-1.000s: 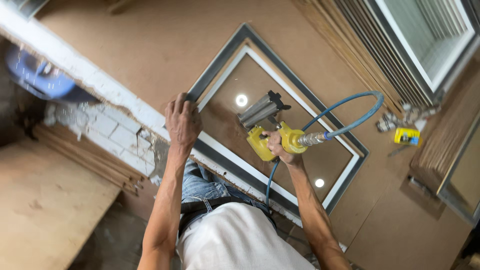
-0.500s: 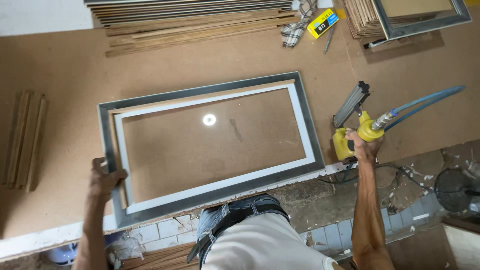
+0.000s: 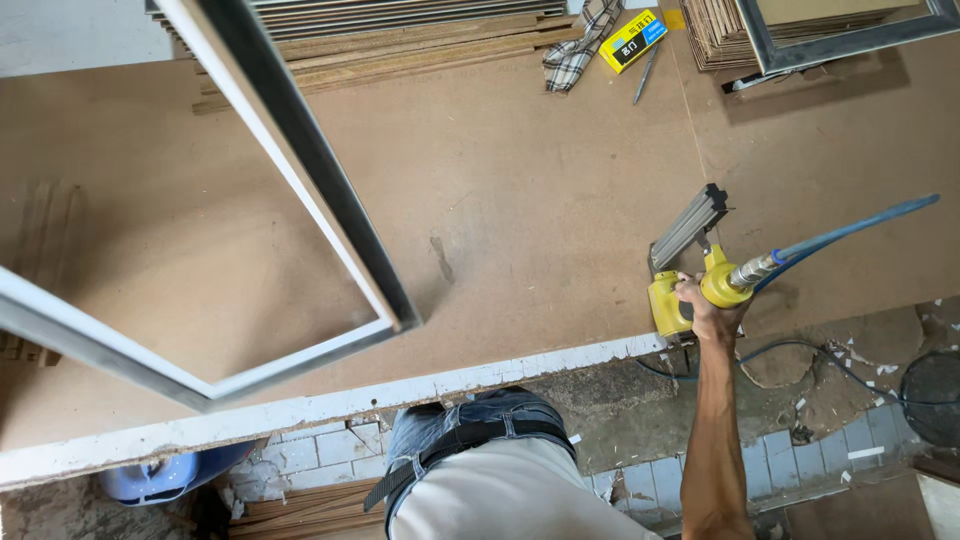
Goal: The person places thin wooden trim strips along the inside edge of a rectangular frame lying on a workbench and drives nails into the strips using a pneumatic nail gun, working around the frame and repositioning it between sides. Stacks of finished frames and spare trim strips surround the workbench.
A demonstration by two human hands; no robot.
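Head view, my right hand (image 3: pixel 712 312) fingers wrapped tight around yellow nail gun (image 3: pixel 690 270), blue hose (image 3: pixel 850 232) trailing beyond knuckles, left hand unseen.

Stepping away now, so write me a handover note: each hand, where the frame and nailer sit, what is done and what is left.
Right hand: gripping the yellow pneumatic nail gun with its blue air hose, resting on the brown fibreboard workbench near its front edge.
Left hand: out of view.
Grey rectangular frame with white inner lip: lifted and tilted off the bench, one corner low near the front edge.
Done: frame looks assembled.
Left: unclear; setting the frame down probably comes first.
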